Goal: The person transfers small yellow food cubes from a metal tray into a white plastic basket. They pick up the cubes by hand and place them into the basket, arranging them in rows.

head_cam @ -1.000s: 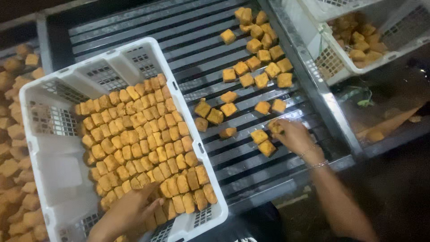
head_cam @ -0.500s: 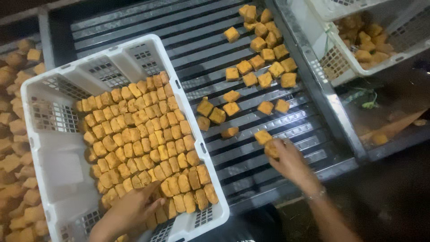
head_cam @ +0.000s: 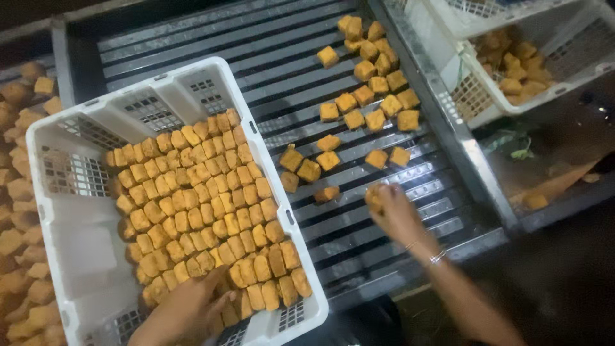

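Fingers (head_cam: 379, 195) of the right hand (head_cam: 394, 214) are curled around one golden-brown fried cube (head_cam: 373, 197), lifting it off the dark slatted metal rack (head_cam: 397, 211) near that rack's near edge. More loose cubes of the same kind (head_cam: 368, 106) lie scattered toward the rack's far right corner, some touching, some apart.

The left hand (head_cam: 189, 307) rests flat on the packed rows of cubes (head_cam: 205, 205) at the near edge of the white perforated plastic crate (head_cam: 70, 211), which sits tilted over the rack's left side. Its fingers are spread and released, gripping nothing that can be seen.

Judging by their puffed, crusted faces, the cubes are probably light, with a dry skin that gives a fair grip and a soft inside. A hard squeeze could dent or split one. The best hold is likely a gentle pinch across two opposite flat sides, thumb against fingertips.

A second white crate (head_cam: 512, 96) holding more pieces stands beyond the rack's right edge, well apart from both hands.
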